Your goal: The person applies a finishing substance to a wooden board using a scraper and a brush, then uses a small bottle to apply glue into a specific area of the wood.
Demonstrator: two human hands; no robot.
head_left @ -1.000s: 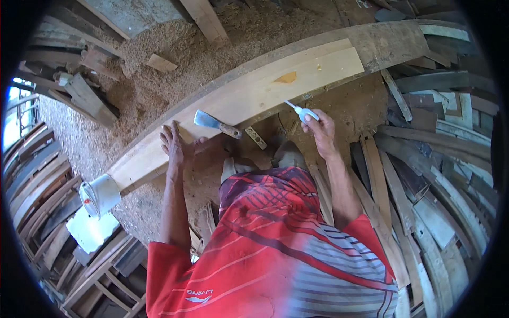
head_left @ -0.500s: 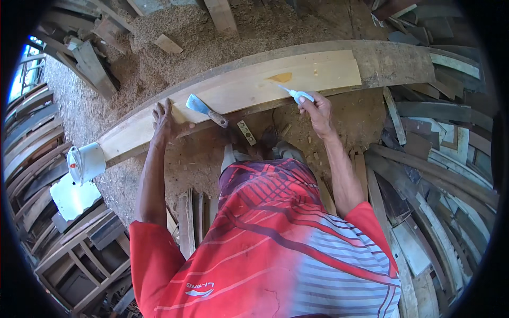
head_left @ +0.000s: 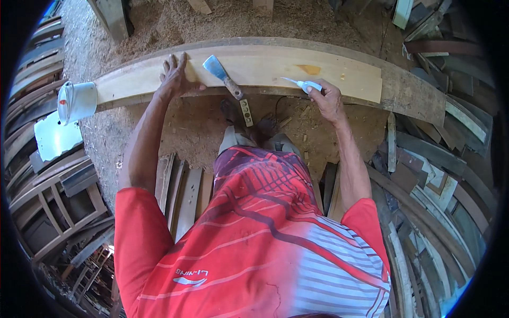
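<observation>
A long pale board (head_left: 254,66) lies on a wider, darker plank (head_left: 408,90) in front of me. My left hand (head_left: 177,79) rests on the board with fingers spread, holding nothing. My right hand (head_left: 328,100) is closed round a small white glue bottle (head_left: 308,86), its thin nozzle pointing left over the board. A darker amber patch (head_left: 308,69) shows on the wood just beyond the bottle. Between my hands lies a putty knife (head_left: 216,69), its wide blade on the board and its handle jutting past the near edge.
A white bucket (head_left: 84,102) stands at the board's left end. Beneath the near edge is a power strip (head_left: 245,112). Stacked timber (head_left: 424,212) fills the right side, and a wooden frame (head_left: 63,214) leans among lumber at left. Sawdust (head_left: 169,29) covers the floor beyond.
My right hand has drawn the glue bottle slightly back from the amber patch, toward the near edge. The whole view has shifted; my left hand stays spread on the board.
</observation>
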